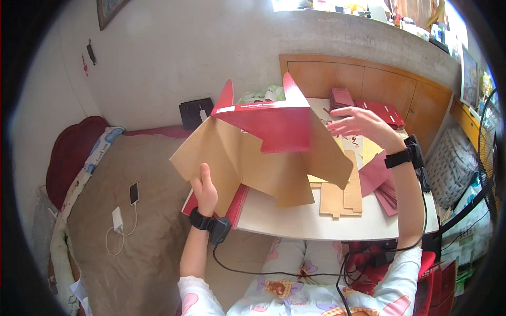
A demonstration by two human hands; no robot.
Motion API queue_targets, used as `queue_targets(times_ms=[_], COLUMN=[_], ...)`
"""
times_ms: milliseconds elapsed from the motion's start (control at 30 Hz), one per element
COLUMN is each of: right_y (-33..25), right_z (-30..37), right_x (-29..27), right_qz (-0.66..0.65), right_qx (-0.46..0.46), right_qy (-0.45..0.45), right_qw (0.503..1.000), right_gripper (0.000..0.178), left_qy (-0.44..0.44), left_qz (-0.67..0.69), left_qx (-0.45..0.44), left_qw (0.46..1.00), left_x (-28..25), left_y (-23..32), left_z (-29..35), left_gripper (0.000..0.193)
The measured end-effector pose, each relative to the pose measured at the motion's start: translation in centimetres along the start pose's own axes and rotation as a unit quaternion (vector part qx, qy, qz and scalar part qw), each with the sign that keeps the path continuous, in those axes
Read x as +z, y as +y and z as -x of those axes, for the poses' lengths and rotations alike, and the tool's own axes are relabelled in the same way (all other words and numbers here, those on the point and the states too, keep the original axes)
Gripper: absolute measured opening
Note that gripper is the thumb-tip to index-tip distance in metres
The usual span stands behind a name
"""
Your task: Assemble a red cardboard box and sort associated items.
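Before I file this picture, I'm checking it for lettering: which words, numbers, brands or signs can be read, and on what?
I don't copy out wording, but here is where it stands.
Red-and-brown cardboard: white printing along the upper red edge, partly legible.
Pale bag at right: large letters, legible.
Green-and-white packet: marks too blurred to read.

White table (284,227): flat tan cardboard pieces (335,204); fanned dark-red card sheets (387,196); red cardboard stack (380,111), far right
Brown bedspread (163,226): smartphone (134,193); white power bank (117,217); white cable (135,216)
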State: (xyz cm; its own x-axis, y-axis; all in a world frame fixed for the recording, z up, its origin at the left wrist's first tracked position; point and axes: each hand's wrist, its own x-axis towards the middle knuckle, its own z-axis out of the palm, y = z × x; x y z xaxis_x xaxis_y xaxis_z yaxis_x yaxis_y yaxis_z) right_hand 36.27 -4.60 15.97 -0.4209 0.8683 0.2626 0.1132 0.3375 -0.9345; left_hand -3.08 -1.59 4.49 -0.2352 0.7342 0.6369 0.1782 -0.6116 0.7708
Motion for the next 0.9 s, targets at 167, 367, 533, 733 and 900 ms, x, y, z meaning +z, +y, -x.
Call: queue_targets(times_ms=[167,367,533,733,900], right_y=[5.1,14.5,13.0,15.6,13.5], right_z=[3.3,7.2,4.7,2.4,-0.4], right_x=[0.6,6.0,11.6,11.9,12.8], right_qz=[-0.033,0.032,-0.223,-0.362,-0.402], right_qx=[-0.031,0.154,0.188,0.058,-0.078], right_qy=[0.173,0.024,0.081,0.264,0.351], right_qw=[0.984,0.987,0.953,0.892,0.842], right_gripper=[0.035,0.046,0.048,0.037,0.044], left_qy=[0.061,0.071,0.068,0.09,0.108], left_qz=[0.029,0.06,0.041,0.091,0.126], left_qx=[0.038,0.041,0.027,-0.022,-0.019], left_qw=[0.997,0.995,0.996,0.992,0.986], left_x=[0.5,1.8,1.4,2.9,5.9], left_y=[0.1,1.1,0.1,0.5,2.2], left_z=[-0.3,-0.5,-0.2,1.3,3.8], left_gripper=[0.038,0.038,0.037,0.034,0.036])
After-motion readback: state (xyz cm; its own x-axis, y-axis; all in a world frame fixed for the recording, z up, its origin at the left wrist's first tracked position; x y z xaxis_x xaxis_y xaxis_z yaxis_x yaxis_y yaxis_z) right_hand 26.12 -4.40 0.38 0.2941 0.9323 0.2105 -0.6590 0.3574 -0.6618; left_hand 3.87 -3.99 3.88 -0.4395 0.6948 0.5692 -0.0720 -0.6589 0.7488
